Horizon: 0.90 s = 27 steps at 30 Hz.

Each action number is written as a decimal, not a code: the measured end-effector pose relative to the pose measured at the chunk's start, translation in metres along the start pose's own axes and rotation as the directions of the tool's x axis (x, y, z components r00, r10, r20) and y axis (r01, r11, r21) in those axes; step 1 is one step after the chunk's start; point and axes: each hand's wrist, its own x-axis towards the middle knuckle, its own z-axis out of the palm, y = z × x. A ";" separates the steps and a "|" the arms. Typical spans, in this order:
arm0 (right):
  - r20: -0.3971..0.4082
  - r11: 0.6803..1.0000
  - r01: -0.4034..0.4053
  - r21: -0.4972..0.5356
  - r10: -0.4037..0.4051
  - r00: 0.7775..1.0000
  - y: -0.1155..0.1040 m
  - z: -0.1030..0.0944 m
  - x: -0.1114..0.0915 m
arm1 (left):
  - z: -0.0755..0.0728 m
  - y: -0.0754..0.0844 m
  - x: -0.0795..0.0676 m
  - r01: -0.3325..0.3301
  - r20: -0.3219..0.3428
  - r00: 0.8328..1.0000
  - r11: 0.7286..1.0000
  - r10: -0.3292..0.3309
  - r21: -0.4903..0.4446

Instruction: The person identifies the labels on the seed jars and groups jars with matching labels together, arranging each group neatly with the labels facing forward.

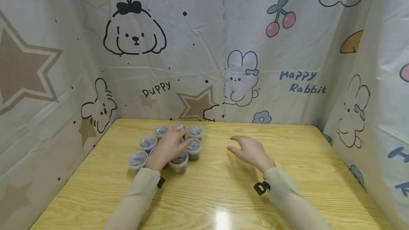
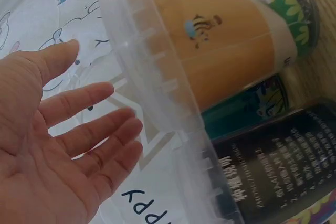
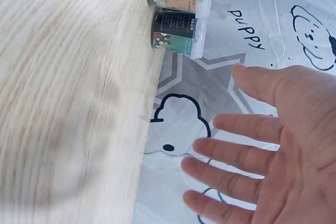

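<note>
Several small round tubs with clear plastic lids stand in a close group on the left half of the table, among them a front-left tub (image 1: pixel 138 159) and a front-right tub (image 1: pixel 179 164). Over this group hovers my left hand (image 1: pixel 167 148), hiding part of the middle tubs. The left wrist view shows its palm with fingers extended, holding nothing, beside an orange-labelled tub (image 2: pixel 226 40) and a black-labelled tub (image 2: pixel 273 166). My right hand (image 1: pixel 250 152) hangs above the table right of the group, its fingers (image 3: pixel 236 150) apart and holding nothing.
The wooden table (image 1: pixel 217 187) has a light grain and a glare spot near the front. A printed fabric curtain (image 1: pixel 198 45) encloses its back and sides. Black wrist cameras, one of them the right camera (image 1: pixel 262 188), are strapped at both sleeves.
</note>
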 end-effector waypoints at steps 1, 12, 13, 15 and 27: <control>-0.003 1.000 0.001 0.005 -0.001 1.000 0.000 0.001 0.001 | 0.001 0.000 0.000 -0.007 0.002 1.000 1.000 0.007 -0.025; -0.035 0.994 0.091 0.054 -0.089 0.995 -0.012 0.017 0.026 | 0.007 -0.003 -0.001 -0.039 0.111 0.993 0.998 0.045 -0.056; -0.033 0.993 0.101 0.057 -0.099 0.994 -0.014 0.018 0.028 | 0.007 -0.002 -0.001 -0.035 0.117 0.992 0.998 0.040 -0.045; -0.034 0.990 0.125 0.067 -0.123 0.992 -0.018 0.021 0.031 | 0.007 0.000 -0.001 -0.013 0.134 0.991 1.000 0.016 -0.021; -0.058 0.950 0.304 0.073 -0.300 0.952 -0.040 0.040 0.044 | 0.016 0.004 0.000 0.054 0.179 0.982 0.996 -0.067 0.074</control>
